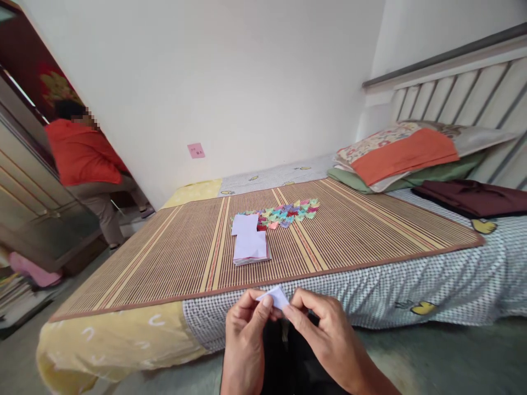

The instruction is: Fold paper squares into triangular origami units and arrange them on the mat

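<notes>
A small folded piece of pale lilac paper (277,297) is held between both hands, in front of the bed's edge. My left hand (247,334) pinches its left side between thumb and fingers. My right hand (323,332) grips its right corner with thumb and forefinger. Beyond them, on the striped mat, lies a stack of pale square sheets (250,247), with another pale sheet (245,224) just behind it. Many small folded paper pieces (288,213) in mixed colours spread out in rows to the right of the sheets.
The bamboo-striped mat (164,252) covers much of the bed. Pillows (405,156) and a dark folded cloth (473,197) lie at the right. A pink note (196,151) is on the wall. A person in an orange top (84,153) is at the far left doorway.
</notes>
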Action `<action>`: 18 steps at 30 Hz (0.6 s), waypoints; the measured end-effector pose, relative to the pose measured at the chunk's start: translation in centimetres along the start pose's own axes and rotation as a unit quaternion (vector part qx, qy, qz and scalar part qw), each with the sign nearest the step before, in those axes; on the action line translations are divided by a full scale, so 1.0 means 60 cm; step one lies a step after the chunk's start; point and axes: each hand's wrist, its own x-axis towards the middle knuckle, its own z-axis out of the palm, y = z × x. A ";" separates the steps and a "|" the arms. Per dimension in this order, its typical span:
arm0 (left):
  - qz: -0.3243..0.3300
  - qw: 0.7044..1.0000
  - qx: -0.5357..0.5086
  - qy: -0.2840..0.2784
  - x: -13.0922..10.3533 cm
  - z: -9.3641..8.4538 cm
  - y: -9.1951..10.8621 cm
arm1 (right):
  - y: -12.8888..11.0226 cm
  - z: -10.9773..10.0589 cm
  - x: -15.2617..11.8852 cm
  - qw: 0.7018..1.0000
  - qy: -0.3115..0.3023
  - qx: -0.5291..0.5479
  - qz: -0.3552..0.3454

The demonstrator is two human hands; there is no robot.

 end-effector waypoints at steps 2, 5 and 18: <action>-0.003 1.000 0.000 -0.001 -0.001 -0.001 -0.002 | -0.001 0.000 -0.001 1.000 -0.007 0.003 -0.001; -0.017 0.999 -0.005 -0.028 -0.002 -0.003 -0.004 | 0.001 0.000 -0.003 1.000 -0.009 0.007 -0.010; 0.138 0.974 0.171 0.051 -0.011 -0.012 0.010 | -0.015 -0.007 -0.001 0.993 0.037 -0.086 -0.077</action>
